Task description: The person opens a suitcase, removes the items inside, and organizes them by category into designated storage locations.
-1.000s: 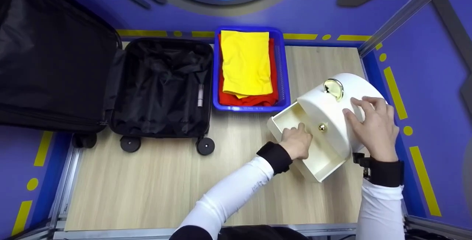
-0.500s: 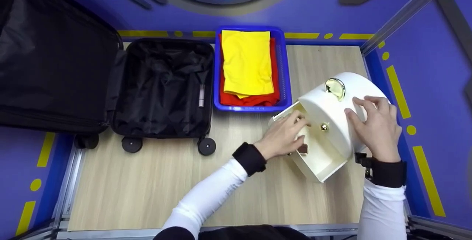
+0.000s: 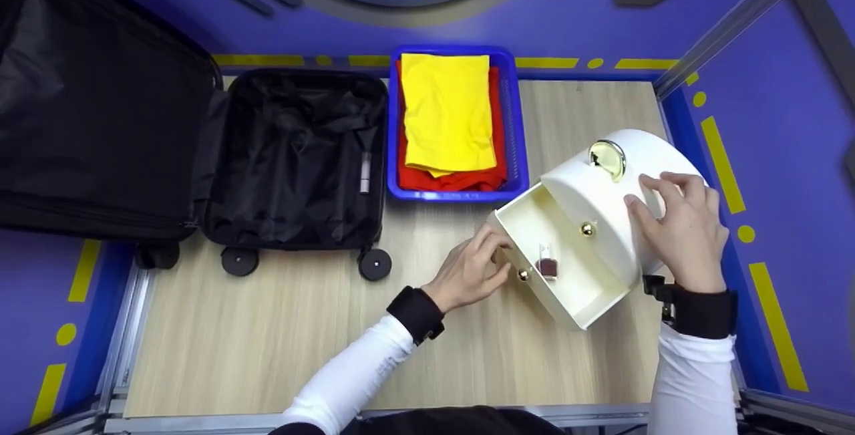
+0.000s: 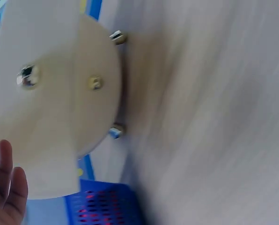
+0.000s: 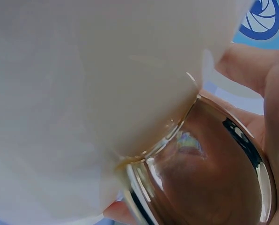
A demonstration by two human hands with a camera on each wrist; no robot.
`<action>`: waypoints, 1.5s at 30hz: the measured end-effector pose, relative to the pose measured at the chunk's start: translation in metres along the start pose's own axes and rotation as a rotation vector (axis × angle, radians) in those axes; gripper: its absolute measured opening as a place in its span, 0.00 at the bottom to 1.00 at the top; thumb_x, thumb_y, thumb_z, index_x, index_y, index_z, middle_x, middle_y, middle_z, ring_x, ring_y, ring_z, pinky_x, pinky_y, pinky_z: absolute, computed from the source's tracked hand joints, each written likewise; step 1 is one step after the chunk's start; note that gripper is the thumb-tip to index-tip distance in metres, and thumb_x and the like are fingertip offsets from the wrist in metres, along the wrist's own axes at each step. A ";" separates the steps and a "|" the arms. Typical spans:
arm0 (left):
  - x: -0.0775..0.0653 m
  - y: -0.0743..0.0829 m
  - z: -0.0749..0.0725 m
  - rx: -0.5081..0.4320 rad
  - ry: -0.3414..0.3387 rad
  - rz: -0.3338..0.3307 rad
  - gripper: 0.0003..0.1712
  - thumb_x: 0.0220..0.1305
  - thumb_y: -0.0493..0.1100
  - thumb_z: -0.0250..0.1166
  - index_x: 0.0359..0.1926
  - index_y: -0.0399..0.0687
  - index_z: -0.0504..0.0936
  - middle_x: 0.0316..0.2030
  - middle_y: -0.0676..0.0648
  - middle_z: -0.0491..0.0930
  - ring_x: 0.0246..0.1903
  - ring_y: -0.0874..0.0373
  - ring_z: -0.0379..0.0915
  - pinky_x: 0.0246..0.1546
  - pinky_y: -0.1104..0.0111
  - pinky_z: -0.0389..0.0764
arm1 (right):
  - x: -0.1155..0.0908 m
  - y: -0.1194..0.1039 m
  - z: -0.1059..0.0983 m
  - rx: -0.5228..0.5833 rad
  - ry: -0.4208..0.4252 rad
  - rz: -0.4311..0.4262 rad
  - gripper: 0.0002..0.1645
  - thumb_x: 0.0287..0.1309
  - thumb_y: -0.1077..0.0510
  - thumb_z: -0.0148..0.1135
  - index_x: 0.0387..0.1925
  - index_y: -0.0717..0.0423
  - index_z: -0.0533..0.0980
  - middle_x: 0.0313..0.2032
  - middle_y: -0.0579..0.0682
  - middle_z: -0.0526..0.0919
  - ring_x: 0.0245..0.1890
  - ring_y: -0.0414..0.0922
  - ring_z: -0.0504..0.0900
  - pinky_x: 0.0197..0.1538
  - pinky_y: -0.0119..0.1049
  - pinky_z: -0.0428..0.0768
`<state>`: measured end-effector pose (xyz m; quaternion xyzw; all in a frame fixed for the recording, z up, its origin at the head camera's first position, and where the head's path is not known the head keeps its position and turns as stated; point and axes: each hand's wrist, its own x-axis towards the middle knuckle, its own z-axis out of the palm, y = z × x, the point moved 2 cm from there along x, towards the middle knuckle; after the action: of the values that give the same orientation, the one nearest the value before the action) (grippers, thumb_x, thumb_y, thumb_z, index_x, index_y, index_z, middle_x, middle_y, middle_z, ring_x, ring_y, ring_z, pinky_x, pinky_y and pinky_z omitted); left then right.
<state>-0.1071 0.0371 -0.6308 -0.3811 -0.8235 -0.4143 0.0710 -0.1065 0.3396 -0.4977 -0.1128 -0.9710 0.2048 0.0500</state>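
A white rounded drawer box (image 3: 568, 178) with gold knobs stands at the right of the table, its lower drawer (image 3: 588, 288) pulled out. Lying in the drawer is a small clear-capped bottle of dark red nail polish (image 3: 546, 268). My left hand (image 3: 467, 271) is by the outer face of the drawer front, fingers loosely bent, near its gold knob (image 3: 524, 275). In the left wrist view its fingertips (image 4: 6, 152) overlap the drawer front. My right hand (image 3: 688, 228) rests on the box top with fingers spread. A shiny gold fitting (image 5: 214, 164) shows close beside it in the right wrist view.
A blue basket (image 3: 456, 196) at the back holds yellow cloth (image 3: 446, 114) over red cloth (image 3: 461, 182). To its left lies an open black suitcase (image 3: 294, 154) on wheels, with a slim pale tube (image 3: 365, 173) inside. Blue panels border the table.
My left hand has come out of the drawer, moving left and down to its front. The nail polish bottle is now uncovered in the drawer. My right hand stays on the box.
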 end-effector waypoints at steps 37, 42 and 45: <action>0.005 0.008 0.049 0.012 -0.025 0.058 0.13 0.67 0.44 0.72 0.51 0.51 0.85 0.44 0.53 0.84 0.38 0.62 0.80 0.37 0.74 0.78 | -0.001 -0.001 -0.002 -0.005 0.019 -0.019 0.30 0.70 0.42 0.62 0.64 0.55 0.79 0.67 0.62 0.71 0.66 0.67 0.64 0.43 0.77 0.68; 0.015 0.012 0.054 0.083 -0.031 0.054 0.12 0.68 0.46 0.71 0.51 0.56 0.87 0.44 0.55 0.83 0.38 0.64 0.81 0.36 0.74 0.77 | -0.001 -0.001 -0.002 -0.003 0.015 -0.017 0.30 0.70 0.41 0.62 0.64 0.55 0.79 0.67 0.61 0.71 0.66 0.67 0.64 0.44 0.77 0.68; 0.022 0.014 0.059 0.111 -0.038 0.045 0.12 0.68 0.45 0.71 0.52 0.59 0.88 0.44 0.55 0.83 0.38 0.63 0.82 0.35 0.72 0.78 | -0.001 -0.001 -0.001 -0.003 0.012 -0.015 0.31 0.70 0.40 0.62 0.64 0.54 0.79 0.67 0.61 0.71 0.66 0.67 0.64 0.44 0.77 0.68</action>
<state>-0.1015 0.0976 -0.6507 -0.4028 -0.8377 -0.3588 0.0858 -0.1058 0.3389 -0.4961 -0.1068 -0.9718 0.2025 0.0570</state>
